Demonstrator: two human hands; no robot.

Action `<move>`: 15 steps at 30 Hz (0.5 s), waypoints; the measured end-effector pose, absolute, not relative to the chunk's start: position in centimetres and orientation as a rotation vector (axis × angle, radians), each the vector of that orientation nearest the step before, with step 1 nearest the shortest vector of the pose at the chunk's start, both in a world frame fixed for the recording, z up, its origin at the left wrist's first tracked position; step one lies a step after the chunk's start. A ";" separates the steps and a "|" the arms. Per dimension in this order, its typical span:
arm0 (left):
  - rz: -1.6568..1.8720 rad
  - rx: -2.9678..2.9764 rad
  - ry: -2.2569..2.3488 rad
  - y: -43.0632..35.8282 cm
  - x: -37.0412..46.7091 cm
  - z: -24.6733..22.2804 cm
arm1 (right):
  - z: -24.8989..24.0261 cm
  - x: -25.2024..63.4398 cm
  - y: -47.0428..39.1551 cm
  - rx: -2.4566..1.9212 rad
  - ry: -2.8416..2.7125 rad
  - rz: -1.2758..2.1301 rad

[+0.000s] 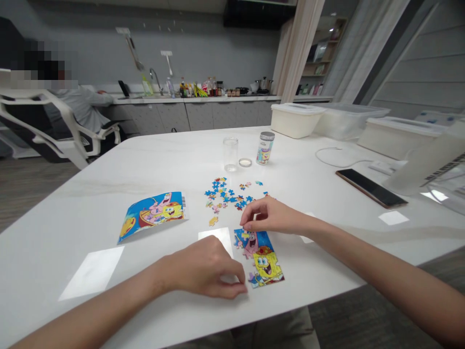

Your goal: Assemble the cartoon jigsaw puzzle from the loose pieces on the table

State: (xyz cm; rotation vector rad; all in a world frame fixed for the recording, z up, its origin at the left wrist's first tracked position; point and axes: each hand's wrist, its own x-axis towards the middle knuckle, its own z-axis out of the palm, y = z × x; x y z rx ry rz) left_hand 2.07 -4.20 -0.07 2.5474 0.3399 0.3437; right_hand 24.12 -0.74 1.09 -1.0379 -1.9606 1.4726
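A partly assembled jigsaw puzzle (267,264) of a yellow square cartoon figure and a pink one lies near the table's front edge. My right hand (271,214) is over its top edge, thumb and forefinger pinched at the upper left corner; anything between the fingertips is hidden. Beside the lower left edge rests my left hand (212,271), its fingers curled and tips together, and what they may hold does not show. Loose puzzle pieces (220,191) are scattered beyond my hands, mostly blue. One yellow puzzle piece (213,221) sits apart. A curved picture sheet (154,213) lies to the left.
Behind the pieces stand a clear jar (230,155), a loose ring-shaped lid (245,162) and a printed can (265,148). A phone (370,187), a white cable (341,162) and lidded bins (296,121) are at the right. A person (82,106) sits far left.
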 end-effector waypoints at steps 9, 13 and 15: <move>0.208 2.793 0.218 -4.5 2.4 -0.7 | 1.7 24.5 -1.2 -0.947 -2.277 1.465; 0.201 2.818 0.231 -4.6 2.3 -0.5 | 1.9 24.5 -1.6 -0.921 -2.385 1.471; 0.201 2.824 0.234 -4.6 2.3 -0.4 | 1.8 24.5 -1.8 -0.922 -2.409 1.499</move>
